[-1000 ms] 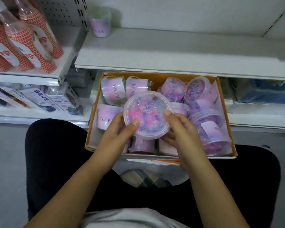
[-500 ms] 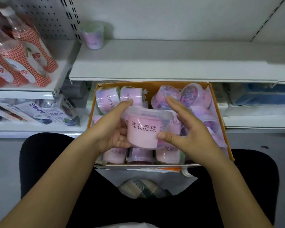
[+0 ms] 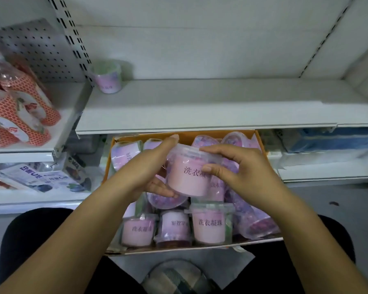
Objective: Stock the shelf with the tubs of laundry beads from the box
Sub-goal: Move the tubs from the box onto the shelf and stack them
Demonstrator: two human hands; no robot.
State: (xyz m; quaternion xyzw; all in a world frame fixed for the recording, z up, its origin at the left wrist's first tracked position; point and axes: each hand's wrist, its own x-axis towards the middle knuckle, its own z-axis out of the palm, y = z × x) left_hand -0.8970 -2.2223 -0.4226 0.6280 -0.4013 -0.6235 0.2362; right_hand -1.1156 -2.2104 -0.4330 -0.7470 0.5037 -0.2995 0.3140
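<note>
Our left hand [image 3: 149,166] and right hand [image 3: 248,170] hold one tub [image 3: 186,181] — we keep it upright, lifting to the shelf [image 3: 200,105] above.

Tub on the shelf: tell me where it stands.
Head view: the tub stands at the back left corner of the shelf, beside the slotted upright, right of the orange bottles.

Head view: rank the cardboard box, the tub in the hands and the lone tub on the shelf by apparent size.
1. cardboard box, clearly largest.
2. held tub.
3. shelf tub: it looks smaller, but it stands farther from the camera, so the two tubs may match in true size.
</note>
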